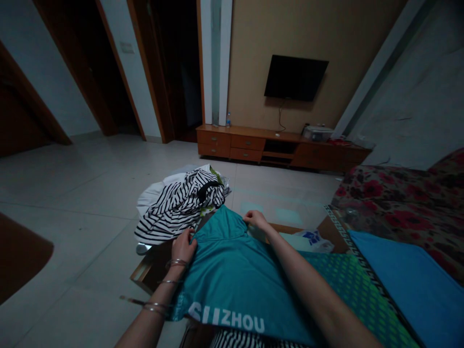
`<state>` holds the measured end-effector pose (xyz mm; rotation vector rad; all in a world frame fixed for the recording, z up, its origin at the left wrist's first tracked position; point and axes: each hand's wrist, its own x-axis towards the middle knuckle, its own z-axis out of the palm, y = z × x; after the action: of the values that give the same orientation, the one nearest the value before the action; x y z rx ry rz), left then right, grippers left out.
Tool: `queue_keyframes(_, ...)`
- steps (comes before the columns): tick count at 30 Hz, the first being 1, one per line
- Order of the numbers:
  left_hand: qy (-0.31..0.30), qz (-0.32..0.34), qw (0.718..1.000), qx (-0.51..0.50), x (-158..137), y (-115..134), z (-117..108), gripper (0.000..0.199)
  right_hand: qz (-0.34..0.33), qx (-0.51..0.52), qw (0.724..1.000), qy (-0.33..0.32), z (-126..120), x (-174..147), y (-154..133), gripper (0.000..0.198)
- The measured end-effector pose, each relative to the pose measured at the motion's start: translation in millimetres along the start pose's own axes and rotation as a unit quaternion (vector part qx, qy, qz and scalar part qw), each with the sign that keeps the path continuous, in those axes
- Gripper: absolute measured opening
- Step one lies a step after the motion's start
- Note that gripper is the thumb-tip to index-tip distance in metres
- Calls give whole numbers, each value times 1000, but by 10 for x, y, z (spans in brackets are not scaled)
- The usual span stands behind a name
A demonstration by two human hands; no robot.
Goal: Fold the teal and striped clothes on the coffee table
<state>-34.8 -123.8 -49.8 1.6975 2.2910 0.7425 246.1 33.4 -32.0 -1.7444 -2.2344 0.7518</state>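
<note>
Dim living room, tiled floor (pixel 87 193), TV (pixel 295 77) on far wall above low cabinet (pixel 253 142). Teal shirt (pixel 235 280) spread flat on table (pixel 145 273), white lettering near its bottom edge. Left hand (pixel 184 246) pinching shirt's left shoulder, fingers curled shut on cloth. Right hand (pixel 256 220) gripping collar edge. Striped top (pixel 177 205) heaped just beyond. Blue cushion (pixel 409 285) at right.

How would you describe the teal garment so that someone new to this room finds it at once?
Start at the low wooden table near the person. The teal garment lies spread on it, held by the left hand and right hand. Unlike the striped clothes beyond, it shows white letters "ZHOU".
</note>
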Motion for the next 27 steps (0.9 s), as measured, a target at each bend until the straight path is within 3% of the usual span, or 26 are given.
queue_keyframes(3,-3,0,1000,1,-10,12,-9,30,27,-25,999,11,15,-53,-22,17)
queue_keyframes(8,-27,-6,999,34,-2,16,-30,29,56,-71,995,29,19,-202,-103,38)
queue_keyframes(12,-57,-12,997,57,96,-29,-57,29,70,-105,992,22,-15,-286,-148,38)
queue_keyframes(18,-79,3,993,87,206,-40,-78,26,66,-137,988,9,-158,-116,-245,36)
queue_keyframes(22,-78,14,990,115,189,2,-89,26,-16,-137,989,44,-78,81,-492,40)
queue_keyframes(27,-78,25,984,159,214,55,-84,24,-191,-115,974,27,328,210,-648,33)
